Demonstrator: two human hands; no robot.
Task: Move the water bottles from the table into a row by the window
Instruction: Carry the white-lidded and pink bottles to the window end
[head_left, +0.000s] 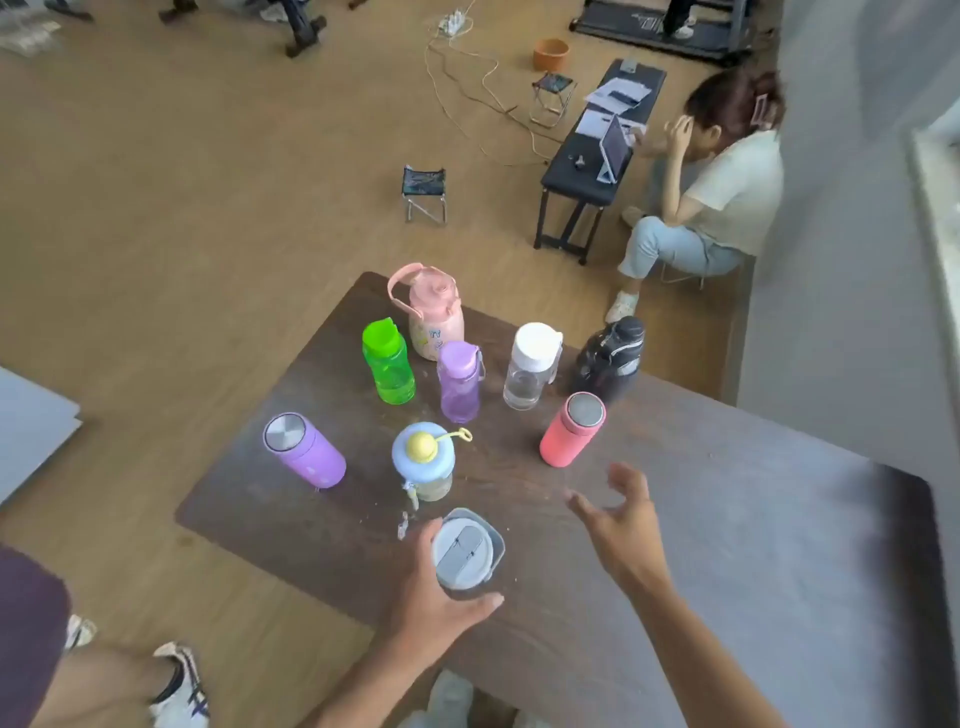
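Nine bottles stand clustered on the worktop (701, 519), none yet by the window (935, 208) at far right. The left hand (431, 597) wraps the grey-lidded bottle (465, 553) near the front edge; a loose grip could drop it. The right hand (618, 519), open with fingers spread, hovers near the coral bottle (571, 428) and could topple it.

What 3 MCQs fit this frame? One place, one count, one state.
1. Where is the pink jug?
A. table's far corner
B. floor
C. bench

2. How many bottles are on the table?
A. six
B. nine
C. twelve

3. What is the left hand doing?
A. hanging free
B. wrapped round the grey-lidded bottle
C. flat on the table

Key: 1 A, it stands at the far corner behind the green bottle. 2 B, nine stand upright. 3 B, thumb and fingers curl round it; the right hand is open, empty.
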